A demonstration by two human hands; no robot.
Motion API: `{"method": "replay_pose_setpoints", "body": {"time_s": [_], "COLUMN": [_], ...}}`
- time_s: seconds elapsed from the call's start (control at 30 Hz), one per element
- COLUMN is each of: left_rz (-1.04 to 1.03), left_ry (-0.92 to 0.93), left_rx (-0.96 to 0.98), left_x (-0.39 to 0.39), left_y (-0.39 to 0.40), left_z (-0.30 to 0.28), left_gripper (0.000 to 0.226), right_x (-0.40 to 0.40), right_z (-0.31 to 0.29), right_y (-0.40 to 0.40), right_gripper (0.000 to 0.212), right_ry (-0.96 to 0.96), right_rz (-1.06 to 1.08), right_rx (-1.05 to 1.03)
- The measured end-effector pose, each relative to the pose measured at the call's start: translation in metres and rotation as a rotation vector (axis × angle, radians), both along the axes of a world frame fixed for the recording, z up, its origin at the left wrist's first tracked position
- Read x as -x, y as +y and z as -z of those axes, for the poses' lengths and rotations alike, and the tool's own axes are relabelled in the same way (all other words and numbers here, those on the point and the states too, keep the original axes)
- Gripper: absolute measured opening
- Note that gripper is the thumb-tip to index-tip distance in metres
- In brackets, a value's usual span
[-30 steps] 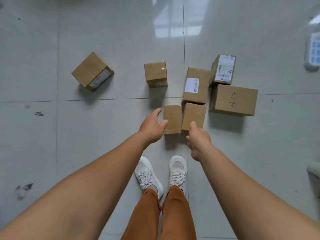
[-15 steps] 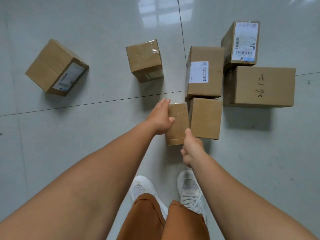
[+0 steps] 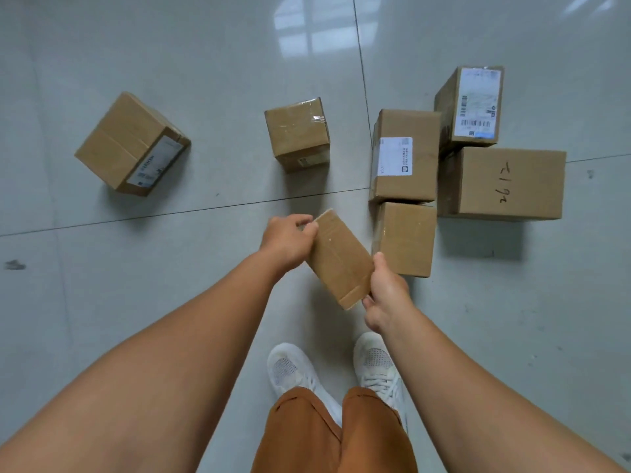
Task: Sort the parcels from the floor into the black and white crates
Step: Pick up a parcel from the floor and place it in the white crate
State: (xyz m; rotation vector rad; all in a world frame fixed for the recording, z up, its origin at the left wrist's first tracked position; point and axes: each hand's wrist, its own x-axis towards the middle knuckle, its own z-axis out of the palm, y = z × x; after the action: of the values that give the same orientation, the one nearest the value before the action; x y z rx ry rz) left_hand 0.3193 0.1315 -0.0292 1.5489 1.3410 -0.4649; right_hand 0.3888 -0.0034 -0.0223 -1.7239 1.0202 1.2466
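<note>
we have one small parcel (image 3: 339,259) up off the floor (image 3: 205,63), tilted on a diagonal and gripped at its two ends. our left hand (image 3: 285,242) closes its fingers over the far upper corner, and our right hand (image 3: 386,295) pinches the near lower corner with the thumb on top. so both hands are closed on the same box, and it hangs just above our white shoes (image 3: 341,367).

as far as we can judge, the sorting is barely under way. six more boxes lie on the tiles. a labelled box (image 3: 131,145) sits well apart to the left, on its own. a taped box (image 3: 297,133) stands alone near the middle. to the right four are bunched together, sides touching or nearly so — a plain box (image 3: 404,238) just beside the one we hold, a box with a white label (image 3: 406,155) behind it, a tall box with a barcode label (image 3: 473,105) at the back, and a big box with handwriting (image 3: 505,182) at the far right.

neither the black crate nor the white crate shows in this view, so we cannot tell how many parcels already sit in them, nor which crate this one belongs to. what is left, by our reckoning — carry this parcel to its crate, then come back for the other six.
</note>
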Motion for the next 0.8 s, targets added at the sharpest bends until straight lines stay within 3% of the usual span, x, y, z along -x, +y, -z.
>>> {"method": "replay_pose_setpoints", "body": {"time_s": [0.1, 0.33, 0.57, 0.8], "left_rz": [-0.199, -0.468, -0.612, -0.692], "left_ry": [-0.03, -0.149, -0.278, -0.461], "left_rx": [-0.02, -0.002, -0.069, -0.105], "left_x": [0.009, 0.025, 0.041, 0.08], "left_y": [0.006, 0.01, 0.003, 0.0], "left_z": [-0.049, -0.172, -0.289, -0.381], "left_gripper": [0.028, 0.041, 0.038, 0.025], "right_x": [-0.005, -0.024, -0.024, -0.012], "right_z": [-0.049, -0.165, -0.284, -0.376], "right_y": [0.008, 0.031, 0.047, 0.057], "right_gripper": [0.03, 0.036, 0.031, 0.019], "right_ry": [-0.044, -0.186, -0.319, -0.427], "right_rz": [-0.037, -0.219, -0.438, -0.474], "right_rx": [-0.039, -0.146, -0.263, -0.382]}}
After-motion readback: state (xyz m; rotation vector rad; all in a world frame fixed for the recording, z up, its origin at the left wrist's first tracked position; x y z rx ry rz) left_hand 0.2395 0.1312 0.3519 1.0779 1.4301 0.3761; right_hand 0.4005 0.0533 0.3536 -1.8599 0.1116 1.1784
